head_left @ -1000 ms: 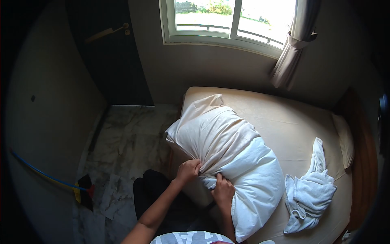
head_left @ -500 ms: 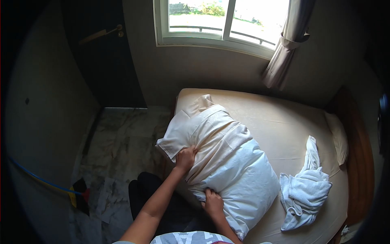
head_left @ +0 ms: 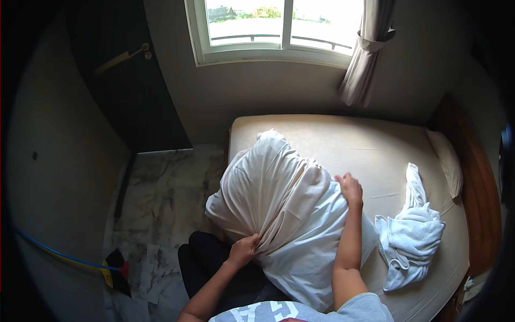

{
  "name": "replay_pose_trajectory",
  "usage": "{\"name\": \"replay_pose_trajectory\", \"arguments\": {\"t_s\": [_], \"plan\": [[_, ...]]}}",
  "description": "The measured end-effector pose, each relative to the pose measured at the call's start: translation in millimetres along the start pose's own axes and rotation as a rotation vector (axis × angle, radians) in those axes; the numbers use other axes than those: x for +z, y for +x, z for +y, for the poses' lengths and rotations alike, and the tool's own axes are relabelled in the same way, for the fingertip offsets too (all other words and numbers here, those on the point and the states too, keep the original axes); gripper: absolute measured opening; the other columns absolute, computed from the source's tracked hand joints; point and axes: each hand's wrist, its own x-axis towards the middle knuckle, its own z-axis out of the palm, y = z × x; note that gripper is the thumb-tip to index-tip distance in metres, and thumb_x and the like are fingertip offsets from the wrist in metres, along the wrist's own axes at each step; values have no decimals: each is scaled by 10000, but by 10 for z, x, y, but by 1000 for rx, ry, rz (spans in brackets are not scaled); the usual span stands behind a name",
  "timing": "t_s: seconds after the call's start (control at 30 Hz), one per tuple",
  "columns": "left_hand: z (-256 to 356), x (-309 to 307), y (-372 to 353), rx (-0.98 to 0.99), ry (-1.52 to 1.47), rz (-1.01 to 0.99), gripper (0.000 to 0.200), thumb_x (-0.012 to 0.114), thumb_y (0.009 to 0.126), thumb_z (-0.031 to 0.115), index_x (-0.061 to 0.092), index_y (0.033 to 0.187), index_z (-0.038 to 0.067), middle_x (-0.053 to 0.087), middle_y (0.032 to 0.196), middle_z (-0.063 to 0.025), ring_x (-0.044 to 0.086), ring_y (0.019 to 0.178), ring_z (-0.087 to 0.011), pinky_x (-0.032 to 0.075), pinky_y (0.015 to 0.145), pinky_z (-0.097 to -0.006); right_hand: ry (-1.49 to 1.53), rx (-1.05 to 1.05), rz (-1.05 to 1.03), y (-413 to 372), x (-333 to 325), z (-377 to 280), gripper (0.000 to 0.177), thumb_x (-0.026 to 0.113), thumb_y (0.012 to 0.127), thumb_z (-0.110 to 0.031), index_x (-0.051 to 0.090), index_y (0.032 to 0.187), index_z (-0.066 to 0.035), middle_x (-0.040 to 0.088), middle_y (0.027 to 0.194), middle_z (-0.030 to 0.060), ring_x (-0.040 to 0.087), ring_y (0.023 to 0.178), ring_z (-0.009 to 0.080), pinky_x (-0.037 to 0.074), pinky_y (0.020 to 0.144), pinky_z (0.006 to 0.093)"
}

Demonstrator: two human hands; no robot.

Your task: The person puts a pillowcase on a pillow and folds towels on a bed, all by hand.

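A large white pillow [head_left: 300, 271] lies across the near left part of the bed, partly inside a cream pillowcase [head_left: 252, 185]. The case covers its far left portion and is bunched into deep folds around the middle. My left hand [head_left: 245, 250] is closed on the gathered pillowcase fabric at the near side. Over at the far right edge of the pillow, my right hand [head_left: 350, 189] has its fingers curled at the pillowcase's edge; they are slightly blurred, and what lies between them is partly hidden.
The bed [head_left: 375, 153] has a cream fitted sheet and a wooden headboard [head_left: 477, 193]. A crumpled white towel [head_left: 410, 241] and a small cream pillow [head_left: 445, 163] lie toward the headboard. A blue-handled broom [head_left: 115, 271] is at left, near a dark door [head_left: 118, 80].
My right hand has moved from the pillow's near edge to its far right edge. The pillowcase's far left end has bunched up, and my left hand has shifted slightly nearer me, still gripping the fabric.
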Motion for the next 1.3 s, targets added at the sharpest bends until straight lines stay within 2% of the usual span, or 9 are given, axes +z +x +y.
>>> {"name": "replay_pose_trajectory", "arguments": {"t_s": [0.03, 0.1, 0.27, 0.47, 0.6, 0.83, 1.03, 1.17, 1.3], "plan": [[-13, -42, 8, 2, 12, -24, 188, 466, 907, 250, 498, 865, 70, 575, 749, -171, 574, 766, -391, 445, 627, -485, -205, 58, -173, 26, 229, 164, 575, 356, 906, -546, 620, 828, -41, 645, 886, 189, 618, 812, 377, 472, 720, 475], [-48, -81, 66, 27, 67, 1, 203, 476, 904, 269, 509, 866, 72, 577, 784, -148, 584, 774, -373, 450, 633, -475, 21, -165, -169, -101, 568, 406, 674, 269, 903, -593, 640, 873, -31, 625, 904, 235, 596, 859, 408, 461, 757, 492], [130, -219, 317, 65, 145, 216, 180, 513, 885, 248, 507, 858, 70, 567, 833, -119, 580, 812, -310, 467, 676, -449, 116, -29, -172, -949, 36, 26, 639, 356, 889, -578, 622, 978, -3, 613, 866, 265, 588, 865, 420, 459, 765, 483], [530, -370, 1029, 82, 173, 473, 160, 517, 886, 226, 490, 860, 70, 591, 771, -120, 600, 756, -311, 467, 625, -439, 274, -508, -279, -1503, -852, -457, 745, 643, 675, -638, 577, 1001, 29, 628, 826, 233, 595, 822, 416, 467, 735, 454], [716, -364, 896, 44, 40, 409, 163, 489, 900, 189, 500, 837, 39, 580, 709, -169, 582, 706, -378, 442, 588, -453, 402, -486, -72, -1622, -784, -579, 658, 806, 581, -450, 582, 973, 28, 627, 807, 214, 604, 782, 391, 474, 718, 442], [843, -175, 399, 168, -347, 493, 177, 461, 917, 142, 584, 964, 24, 572, 728, -228, 564, 706, -422, 441, 592, -427, 815, -288, -23, -1802, -728, -747, 485, 834, 574, -310, 596, 861, 0, 620, 756, 176, 596, 718, 384, 467, 664, 423], [1239, -358, 593, 283, -583, 540, 245, 460, 909, 88, 527, 1103, -45, 612, 963, -216, 619, 882, -315, 467, 753, -357, 385, -519, 471, -2054, -1396, -1204, 269, 719, 563, -82, 468, 654, -47, 490, 579, 108, 519, 572, 319, 380, 545, 399], [1241, -502, 764, 378, -486, 465, 354, 509, 882, 125, 443, 1194, -28, 555, 1090, -195, 554, 1003, -287, 432, 853, -365, 247, -507, 702, -2189, -1574, -1315, 208, 654, 598, -101, 456, 649, -64, 485, 580, 73, 511, 573, 264, 358, 556, 372], [1245, -914, 1029, 315, -726, 543, 442, 567, 858, 234, 419, 1201, -4, 496, 1126, -173, 499, 1034, -249, 424, 857, -343, 173, -487, 483, -2104, -1258, -1399, 237, 648, 652, -162, 441, 692, -54, 471, 649, 115, 511, 653, 323, 363, 597, 407]]}}
